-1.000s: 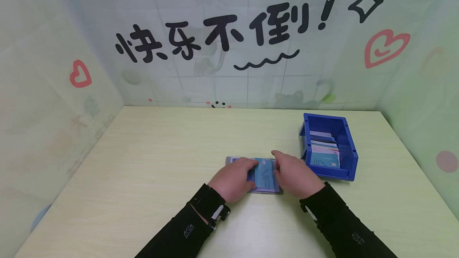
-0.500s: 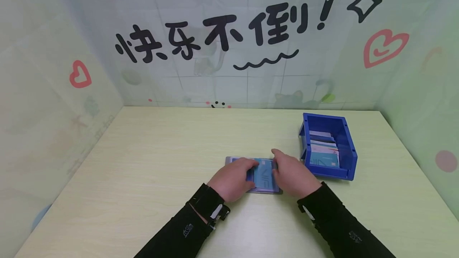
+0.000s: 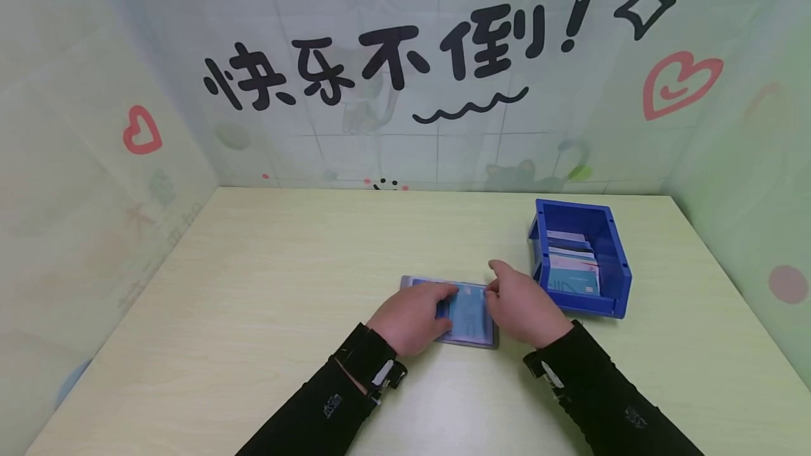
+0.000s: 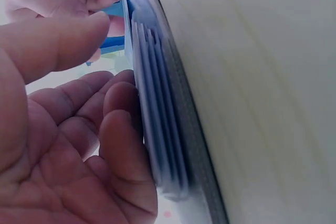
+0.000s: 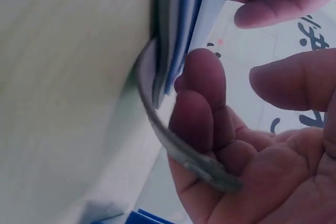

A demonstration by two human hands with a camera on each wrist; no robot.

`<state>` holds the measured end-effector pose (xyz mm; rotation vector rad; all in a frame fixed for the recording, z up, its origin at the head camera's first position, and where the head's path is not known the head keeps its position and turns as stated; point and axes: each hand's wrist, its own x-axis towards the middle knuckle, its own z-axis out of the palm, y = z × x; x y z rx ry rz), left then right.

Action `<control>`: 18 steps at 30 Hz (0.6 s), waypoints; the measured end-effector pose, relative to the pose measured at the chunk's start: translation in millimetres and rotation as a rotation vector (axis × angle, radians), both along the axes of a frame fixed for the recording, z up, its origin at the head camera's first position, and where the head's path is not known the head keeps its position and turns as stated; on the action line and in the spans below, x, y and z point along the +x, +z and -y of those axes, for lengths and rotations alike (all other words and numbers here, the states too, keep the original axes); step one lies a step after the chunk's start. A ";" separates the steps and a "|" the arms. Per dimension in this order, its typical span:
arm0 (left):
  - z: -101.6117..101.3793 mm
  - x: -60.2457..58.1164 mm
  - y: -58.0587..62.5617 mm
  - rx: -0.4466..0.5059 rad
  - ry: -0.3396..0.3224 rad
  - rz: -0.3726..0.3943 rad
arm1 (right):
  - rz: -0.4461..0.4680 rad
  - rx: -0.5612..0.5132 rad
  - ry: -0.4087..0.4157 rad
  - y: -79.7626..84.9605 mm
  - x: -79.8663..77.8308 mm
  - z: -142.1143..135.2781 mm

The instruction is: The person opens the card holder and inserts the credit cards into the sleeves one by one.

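Head view: hands (image 3: 408, 319) (image 3: 522, 305) partly cover the flat stack (image 3: 467, 312) near a blue bin (image 3: 589, 306).

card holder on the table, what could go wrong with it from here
The grey flap curves against the right hand, so it might crease or spring back if released.

The sleeves of the card holder lie in several close layers, so the fingers could catch more than one.

The blue card could slip if the holder tilts; whether it is fully tucked in is unclear.
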<state>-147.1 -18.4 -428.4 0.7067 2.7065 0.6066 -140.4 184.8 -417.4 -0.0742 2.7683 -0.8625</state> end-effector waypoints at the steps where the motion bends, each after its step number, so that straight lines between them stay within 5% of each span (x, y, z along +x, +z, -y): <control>1: -0.1 -0.2 -0.3 -0.003 -0.001 -0.001 | 0.010 0.001 -0.010 0.0 -0.1 -0.2; 18: 1.1 -1.0 -0.7 -0.042 -0.034 -0.026 | 0.051 -0.207 -0.054 -4.3 -2.2 -3.7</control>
